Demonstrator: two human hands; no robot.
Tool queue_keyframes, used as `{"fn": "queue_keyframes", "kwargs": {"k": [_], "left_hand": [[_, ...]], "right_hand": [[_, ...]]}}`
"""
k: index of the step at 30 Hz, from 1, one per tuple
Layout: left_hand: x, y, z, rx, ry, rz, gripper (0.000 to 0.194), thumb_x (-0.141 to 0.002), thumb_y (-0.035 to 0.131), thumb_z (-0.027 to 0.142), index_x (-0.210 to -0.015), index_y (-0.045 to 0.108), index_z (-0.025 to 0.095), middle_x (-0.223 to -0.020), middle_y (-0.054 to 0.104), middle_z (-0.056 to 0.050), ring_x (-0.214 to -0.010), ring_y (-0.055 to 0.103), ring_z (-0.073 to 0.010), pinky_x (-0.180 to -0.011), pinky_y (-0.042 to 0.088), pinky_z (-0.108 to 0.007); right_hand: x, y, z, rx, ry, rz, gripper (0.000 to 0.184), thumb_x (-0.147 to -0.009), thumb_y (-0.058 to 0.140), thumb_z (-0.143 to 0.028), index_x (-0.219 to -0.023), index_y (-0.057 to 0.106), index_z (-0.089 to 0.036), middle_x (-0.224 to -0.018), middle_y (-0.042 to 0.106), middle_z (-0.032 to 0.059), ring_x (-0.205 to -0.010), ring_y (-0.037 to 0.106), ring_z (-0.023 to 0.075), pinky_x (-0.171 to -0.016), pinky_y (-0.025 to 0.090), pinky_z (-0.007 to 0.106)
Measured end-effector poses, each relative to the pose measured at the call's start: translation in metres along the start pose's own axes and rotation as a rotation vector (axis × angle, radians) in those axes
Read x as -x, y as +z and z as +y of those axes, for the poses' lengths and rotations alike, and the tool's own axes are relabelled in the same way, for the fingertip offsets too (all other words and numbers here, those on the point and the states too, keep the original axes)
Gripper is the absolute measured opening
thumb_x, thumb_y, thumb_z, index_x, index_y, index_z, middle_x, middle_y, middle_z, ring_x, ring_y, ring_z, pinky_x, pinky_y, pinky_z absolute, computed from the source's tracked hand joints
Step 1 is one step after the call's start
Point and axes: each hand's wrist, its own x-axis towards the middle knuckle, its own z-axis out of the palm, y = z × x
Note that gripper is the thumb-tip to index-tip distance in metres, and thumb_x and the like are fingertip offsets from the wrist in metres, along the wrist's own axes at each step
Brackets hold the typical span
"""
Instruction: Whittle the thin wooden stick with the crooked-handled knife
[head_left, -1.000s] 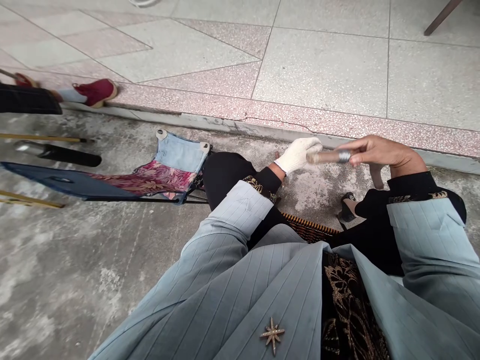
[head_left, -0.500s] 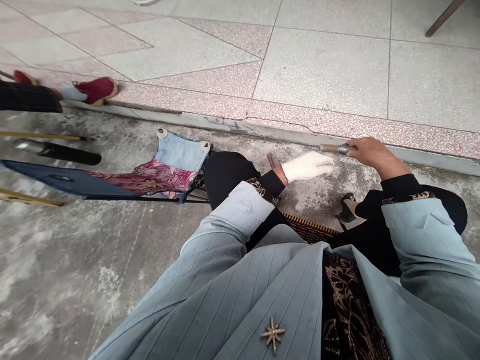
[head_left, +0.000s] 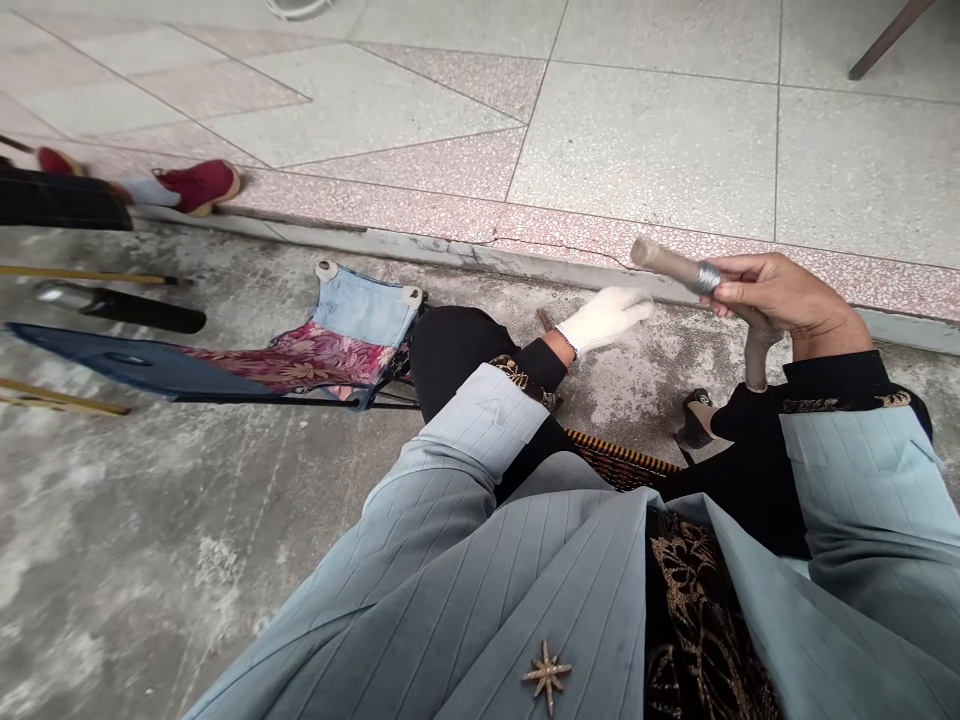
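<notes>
My right hand point(head_left: 780, 295), bare, grips a brownish wooden stick point(head_left: 667, 262) by its middle. A band of silvery wire point(head_left: 707, 278) is wound round the stick beside my fingertips. The stick's plain end points up and left; below my palm a bent, rounded end shows. My left hand point(head_left: 607, 318) wears a white knitted glove and hovers over the concrete, apart from the stick. Its fingers are pressed together, and a faint thin strand seems to show at their tips; what they hold is too small to make out.
A folding chair point(head_left: 330, 345) with denim and floral cloth stands to the left. Beyond it lie a dark bottle point(head_left: 142, 308) and yellow poles point(head_left: 82, 275). Another person's red shoe point(head_left: 199, 185) rests on the raised tiled step point(head_left: 652, 150). Woven seat edging point(head_left: 622, 455) shows beneath me.
My right hand has drawn back to the right and turned, tilting the stick's plain end upward and revealing its bent end. My left hand has shifted slightly left, widening the gap.
</notes>
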Motion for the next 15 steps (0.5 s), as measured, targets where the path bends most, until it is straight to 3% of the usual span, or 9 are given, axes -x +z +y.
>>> {"fn": "queue_keyframes", "kwargs": {"k": [4, 8, 12, 15], "left_hand": [[0.004, 0.006, 0.009, -0.107, 0.099, -0.123, 0.028, -0.094, 0.044, 0.033, -0.093, 0.067, 0.016, -0.079, 0.064, -0.001, -0.073, 0.055, -0.0145, -0.068, 0.037, -0.026], [0.004, 0.007, 0.011, -0.268, 0.149, -0.110, 0.031, -0.096, 0.043, 0.036, -0.095, 0.067, 0.018, -0.078, 0.063, -0.001, -0.072, 0.055, -0.0158, -0.066, 0.034, -0.027], [0.004, 0.008, 0.006, -0.358, 0.218, -0.150, 0.034, -0.097, 0.041, 0.039, -0.094, 0.068, 0.018, -0.079, 0.065, -0.003, -0.071, 0.055, -0.0160, -0.064, 0.032, -0.027], [0.005, 0.006, 0.006, -0.394, 0.196, -0.135, 0.033, -0.096, 0.043, 0.038, -0.095, 0.069, 0.018, -0.080, 0.066, -0.004, -0.073, 0.057, -0.0168, -0.065, 0.033, -0.027]], "right_hand": [[-0.009, 0.003, 0.006, -0.035, 0.028, 0.256, 0.055, -0.080, 0.068, -0.049, -0.126, 0.068, -0.019, -0.086, 0.070, 0.0080, -0.069, 0.061, 0.0193, -0.064, 0.052, 0.035], [-0.025, 0.005, 0.022, 0.251, 0.130, 0.333, 0.053, -0.081, 0.067, -0.045, -0.127, 0.068, -0.018, -0.087, 0.070, 0.0074, -0.070, 0.063, 0.0202, -0.070, 0.052, 0.037], [-0.036, 0.008, 0.035, 0.621, 0.184, 0.265, 0.050, -0.082, 0.065, -0.043, -0.126, 0.069, -0.020, -0.100, 0.072, 0.0102, -0.087, 0.066, 0.0272, -0.077, 0.049, 0.037], [-0.036, 0.013, 0.037, 0.805, 0.248, 0.023, 0.040, -0.082, 0.063, -0.040, -0.114, 0.075, -0.021, -0.097, 0.073, 0.0096, -0.089, 0.065, 0.0281, -0.075, 0.047, 0.036]]}}
